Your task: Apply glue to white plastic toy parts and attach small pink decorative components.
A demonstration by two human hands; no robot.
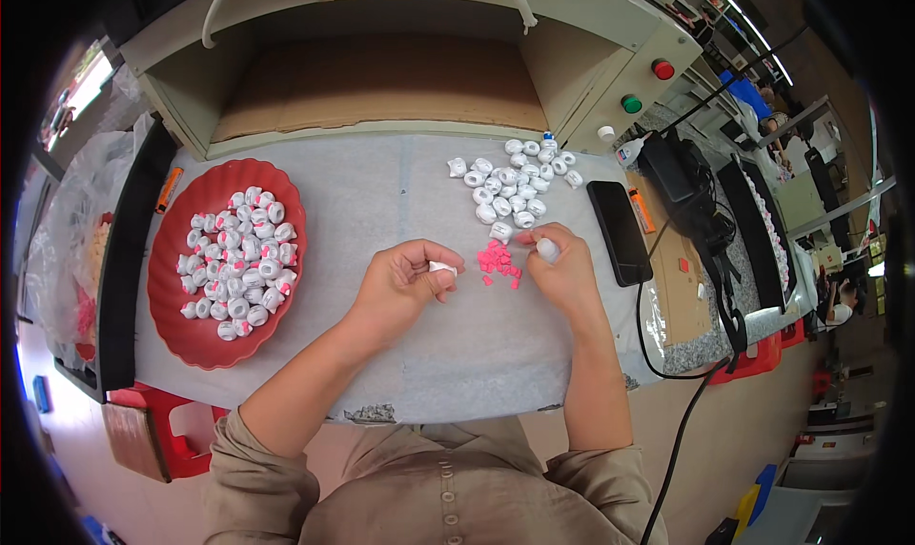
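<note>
My left hand [396, 283] pinches a small white piece [442, 268] between thumb and fingers, above the white-covered table. My right hand [564, 273] is closed around a small whitish bottle [546, 250], most of it hidden by the fingers. Between the hands lies a little heap of pink bits [496, 258]. Just beyond them spreads a pile of rounded white pieces [508, 185] with dark markings. To the left, a red scalloped dish [181, 340] holds many similar white pieces [243, 250], several showing pink parts.
An open-fronted machine box [381, 83] with red [662, 69] and green [630, 104] buttons stands at the back. A black phone [620, 232] lies right of my hand, near a black cable [640, 326]. Black trays [119, 288] and clear plastic bags flank the left edge.
</note>
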